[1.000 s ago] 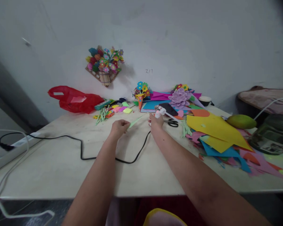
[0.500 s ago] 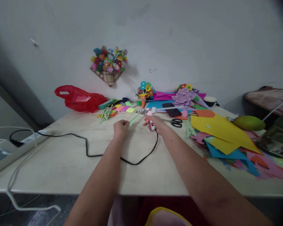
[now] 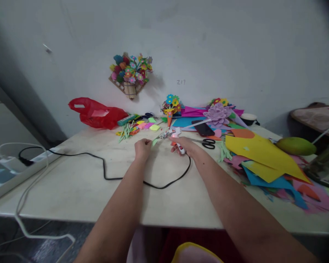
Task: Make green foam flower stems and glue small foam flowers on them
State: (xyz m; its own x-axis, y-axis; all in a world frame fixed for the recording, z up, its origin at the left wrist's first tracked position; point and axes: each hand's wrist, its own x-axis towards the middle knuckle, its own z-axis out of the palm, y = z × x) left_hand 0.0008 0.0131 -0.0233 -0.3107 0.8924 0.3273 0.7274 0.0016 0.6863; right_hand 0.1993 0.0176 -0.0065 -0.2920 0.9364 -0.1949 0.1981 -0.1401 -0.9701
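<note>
My left hand (image 3: 142, 148) is closed in a pinch on a thin light-green paper strip (image 3: 155, 140) that points up and right. My right hand (image 3: 185, 145) is wrapped round a white glue gun (image 3: 176, 136) with a red light on it. The gun's metal tip points left and meets the far end of the strip. A black cord (image 3: 120, 178) runs from the gun's handle in a loop across the pale table (image 3: 79, 190) to a power strip (image 3: 30, 163) at the left edge.
Black scissors (image 3: 208, 143), a dark phone (image 3: 203, 128) and paper flowers (image 3: 217, 114) lie behind my hands. Coloured paper sheets (image 3: 260, 155) and a green mango (image 3: 296, 145) cover the right side. A red plastic bag (image 3: 95, 113) sits back left, beside green strips (image 3: 125, 132).
My right hand lifted the glue gun off the table by the scissors and swung its tip left to the green strip. My left hand kept holding the strip. The camera panned slightly left.
</note>
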